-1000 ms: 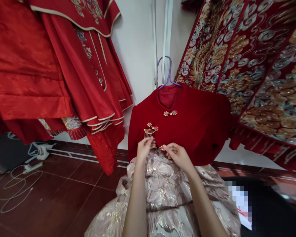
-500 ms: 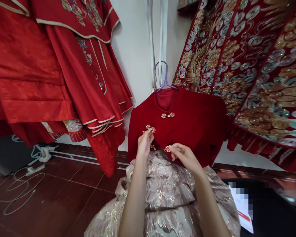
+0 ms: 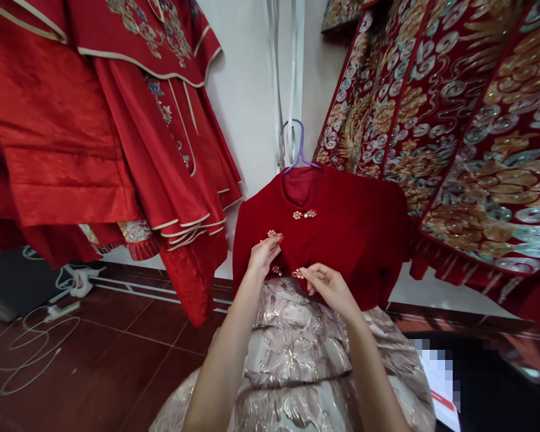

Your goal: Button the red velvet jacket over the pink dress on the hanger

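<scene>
A red velvet jacket (image 3: 355, 225) hangs on a purple hanger (image 3: 301, 141), its neck fastener (image 3: 305, 214) joined across the collar opening. Farther down, the front is parted. My left hand (image 3: 263, 257) is closed in a pinch on the jacket's left front edge, just below a beaded flower fastener (image 3: 271, 233). With thumb and fingers, my right hand (image 3: 329, 288) pinches a lower flower-shaped fastener (image 3: 298, 273) on the opposite edge. A matching fastener (image 3: 277, 271) shows on the left panel, a short gap away. Below lies a shiny pale floral brocade skirt (image 3: 292, 354).
Red garments (image 3: 153, 120) with pale piping hang at the left, and a heavily embroidered red garment (image 3: 454, 120) at the right. White rack poles (image 3: 296, 66) stand behind the hanger. A loose cable (image 3: 40, 348) lies on the tiled floor; a dark surface with a paper (image 3: 436, 384) is lower right.
My right hand has moved slightly left with the lower fastener, narrowing its gap to the matching one. My left hand keeps its pinch on the jacket edge. The view has shifted a little.
</scene>
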`<action>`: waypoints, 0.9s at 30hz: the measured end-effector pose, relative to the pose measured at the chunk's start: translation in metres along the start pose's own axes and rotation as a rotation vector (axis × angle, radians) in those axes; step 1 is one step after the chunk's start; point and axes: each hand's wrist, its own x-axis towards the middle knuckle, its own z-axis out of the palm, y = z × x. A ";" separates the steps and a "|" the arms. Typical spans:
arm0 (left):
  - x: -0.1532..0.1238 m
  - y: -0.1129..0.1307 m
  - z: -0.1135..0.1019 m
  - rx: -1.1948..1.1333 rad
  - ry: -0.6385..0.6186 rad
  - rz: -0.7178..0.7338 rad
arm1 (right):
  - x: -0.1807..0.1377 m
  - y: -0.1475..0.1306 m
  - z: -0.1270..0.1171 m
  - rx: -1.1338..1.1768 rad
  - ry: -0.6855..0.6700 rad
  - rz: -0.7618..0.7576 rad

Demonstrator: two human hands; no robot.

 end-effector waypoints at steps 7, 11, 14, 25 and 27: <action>-0.003 0.007 0.003 0.024 -0.014 -0.168 | -0.001 0.000 0.004 -0.031 -0.008 0.008; -0.013 0.019 0.019 0.234 -0.138 -0.069 | -0.005 -0.003 -0.005 -0.069 -0.105 0.046; -0.018 0.035 0.041 0.600 -0.172 0.394 | -0.011 -0.010 -0.017 -0.109 -0.251 0.088; -0.002 0.078 0.071 1.485 -0.361 1.161 | -0.034 -0.037 -0.061 -0.092 -0.147 0.022; 0.000 0.080 0.068 1.472 -0.390 1.203 | -0.035 -0.035 -0.068 -0.066 -0.079 0.011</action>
